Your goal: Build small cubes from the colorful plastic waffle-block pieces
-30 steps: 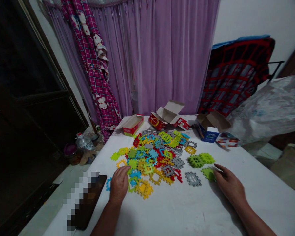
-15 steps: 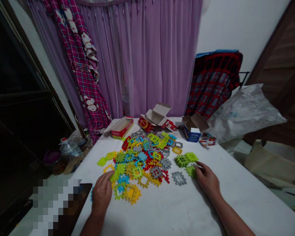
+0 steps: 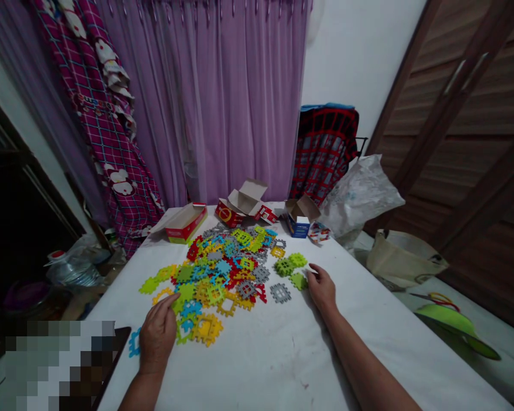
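A person's left hand lay palm down, fingers loose and spread, at the near edge of a heap of coloured interlocking tiles on a white table. Its fingertips touched the nearest pieces and gripped nothing. A blue tile lay just beside its wrist and a yellow tile just to its right.

The right hand reached to a lone green tile. We could not tell whether its curled fingers pinched the piece or only pressed on it. A clump of green tiles sat just beyond, apart from the heap, with a grey tile between heap and hand.

We judged the work barely begun: a few green pieces stood separate, while nearly all the tiles lay jumbled mid-table.

Bare cloth gave both hands wide room in front and to the right. The far edge was crowded by a red box, an open carton and a blue box. A dark device lay at the near left edge, close to the left forearm.
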{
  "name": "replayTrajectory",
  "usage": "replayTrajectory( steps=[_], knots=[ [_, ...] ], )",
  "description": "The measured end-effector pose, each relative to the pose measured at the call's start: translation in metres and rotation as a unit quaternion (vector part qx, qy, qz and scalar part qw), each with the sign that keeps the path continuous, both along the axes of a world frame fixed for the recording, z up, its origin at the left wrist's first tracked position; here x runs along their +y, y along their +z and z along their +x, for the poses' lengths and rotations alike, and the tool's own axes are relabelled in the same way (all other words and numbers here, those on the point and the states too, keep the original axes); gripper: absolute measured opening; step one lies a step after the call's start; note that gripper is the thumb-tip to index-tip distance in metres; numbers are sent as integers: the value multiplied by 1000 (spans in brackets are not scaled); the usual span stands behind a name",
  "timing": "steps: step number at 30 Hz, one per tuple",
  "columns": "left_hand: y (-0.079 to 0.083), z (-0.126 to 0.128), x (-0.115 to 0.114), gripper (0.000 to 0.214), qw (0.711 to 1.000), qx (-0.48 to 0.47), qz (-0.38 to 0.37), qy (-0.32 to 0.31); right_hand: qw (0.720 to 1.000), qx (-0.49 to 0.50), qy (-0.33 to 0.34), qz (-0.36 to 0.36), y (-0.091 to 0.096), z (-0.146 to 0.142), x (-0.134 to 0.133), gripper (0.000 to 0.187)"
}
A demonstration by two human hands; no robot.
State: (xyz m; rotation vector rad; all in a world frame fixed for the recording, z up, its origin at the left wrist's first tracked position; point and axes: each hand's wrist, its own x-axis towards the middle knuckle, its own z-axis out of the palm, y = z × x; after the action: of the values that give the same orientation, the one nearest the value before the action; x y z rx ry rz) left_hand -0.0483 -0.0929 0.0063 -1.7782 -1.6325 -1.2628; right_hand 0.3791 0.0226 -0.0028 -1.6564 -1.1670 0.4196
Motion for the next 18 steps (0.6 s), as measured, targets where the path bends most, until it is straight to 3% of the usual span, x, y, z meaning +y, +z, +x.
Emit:
replayTrajectory(
  steps=[18],
  knots=[
    [3,3,-5,31,1000,8,-2,9,1000,1,-18,13,-8,2,4,57]
  ],
)
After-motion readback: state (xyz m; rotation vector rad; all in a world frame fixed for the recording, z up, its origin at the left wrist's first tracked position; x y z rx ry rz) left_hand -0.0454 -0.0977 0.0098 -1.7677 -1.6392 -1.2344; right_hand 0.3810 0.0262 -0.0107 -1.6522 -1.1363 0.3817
